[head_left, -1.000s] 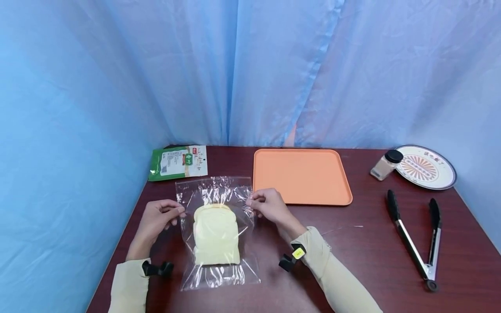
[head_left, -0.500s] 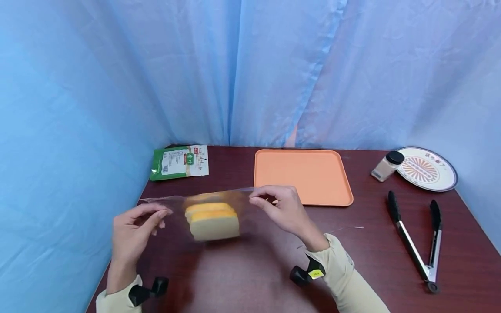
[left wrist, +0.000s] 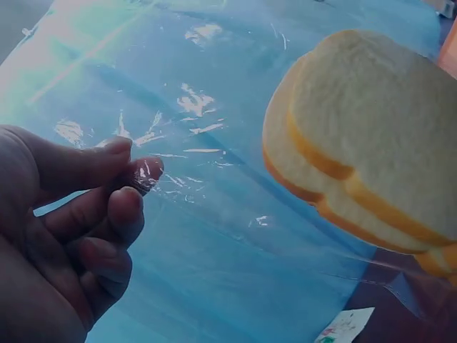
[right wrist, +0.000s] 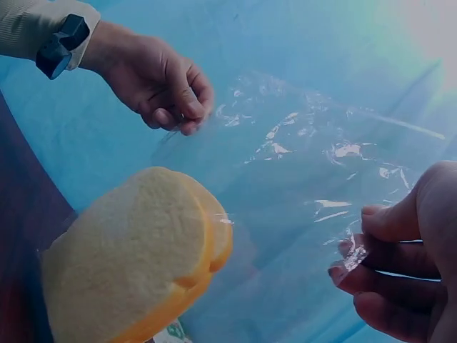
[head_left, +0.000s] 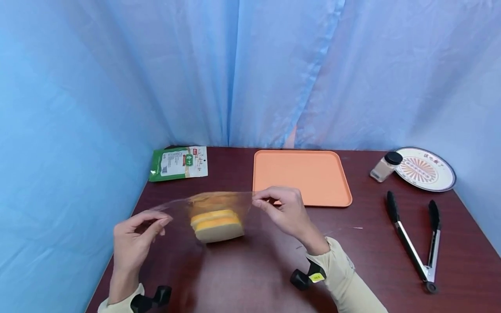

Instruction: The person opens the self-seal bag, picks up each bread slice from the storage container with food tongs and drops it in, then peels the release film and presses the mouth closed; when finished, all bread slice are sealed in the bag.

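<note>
A clear plastic bag is stretched between my two hands, raised on edge above the table. Two slices of bread with yellow-orange crusts sit low inside it, one against the other. My left hand pinches one upper side of the bag between thumb and fingers. On the opposite side, my right hand pinches the film the same way. Both wrist views show crinkled, shiny film at the fingertips, and the slices hang tilted between the hands.
Behind the bag lies an orange tray, with a green and white packet to its left. Far right are a black-capped jar, a patterned plate and open tongs. Blue curtains enclose the table.
The bag was spread out facing up; both hands raised its top and drew apart, so the bread now shows crust-first. In the last half second the bread shifted slightly right.
</note>
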Demonstrator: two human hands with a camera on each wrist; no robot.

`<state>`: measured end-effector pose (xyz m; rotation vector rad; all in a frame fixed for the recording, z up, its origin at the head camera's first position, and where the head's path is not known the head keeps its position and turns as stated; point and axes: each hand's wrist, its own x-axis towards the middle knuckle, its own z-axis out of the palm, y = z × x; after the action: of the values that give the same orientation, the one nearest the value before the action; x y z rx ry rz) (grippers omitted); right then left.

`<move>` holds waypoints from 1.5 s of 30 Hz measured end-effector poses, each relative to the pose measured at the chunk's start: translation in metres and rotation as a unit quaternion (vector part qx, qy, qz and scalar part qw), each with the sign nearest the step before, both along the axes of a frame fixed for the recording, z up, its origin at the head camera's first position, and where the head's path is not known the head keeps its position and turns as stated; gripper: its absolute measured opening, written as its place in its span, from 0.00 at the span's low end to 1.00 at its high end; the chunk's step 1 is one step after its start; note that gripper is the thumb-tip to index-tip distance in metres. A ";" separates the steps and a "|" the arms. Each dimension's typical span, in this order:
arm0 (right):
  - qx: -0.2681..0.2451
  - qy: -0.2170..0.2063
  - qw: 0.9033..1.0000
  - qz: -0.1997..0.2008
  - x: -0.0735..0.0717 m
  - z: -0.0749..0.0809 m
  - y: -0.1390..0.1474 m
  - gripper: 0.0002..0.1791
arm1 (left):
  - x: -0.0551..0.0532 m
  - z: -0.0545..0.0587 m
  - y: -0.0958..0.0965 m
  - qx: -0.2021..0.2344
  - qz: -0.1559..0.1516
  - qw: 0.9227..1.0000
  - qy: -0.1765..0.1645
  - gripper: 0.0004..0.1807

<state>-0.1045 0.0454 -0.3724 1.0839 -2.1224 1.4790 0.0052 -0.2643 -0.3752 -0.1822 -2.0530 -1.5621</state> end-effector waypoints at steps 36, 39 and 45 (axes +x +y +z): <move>0.127 -0.501 0.856 -0.007 -0.063 -0.112 -0.026 0.06 | -0.085 -0.101 -0.029 0.056 -0.075 0.892 -0.443 0.06; 0.132 -0.501 0.855 -0.016 -0.065 -0.110 -0.029 0.06 | -0.090 -0.104 -0.028 0.058 -0.069 0.888 -0.450 0.06; 0.137 -0.481 0.865 -0.042 -0.075 -0.104 -0.032 0.08 | -0.099 -0.105 -0.026 0.071 -0.051 0.888 -0.451 0.10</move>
<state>-0.1800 0.0131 -0.4767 0.2670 -3.0477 1.9612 -0.0940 -0.2903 -0.4805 0.6247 -2.5904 -2.1014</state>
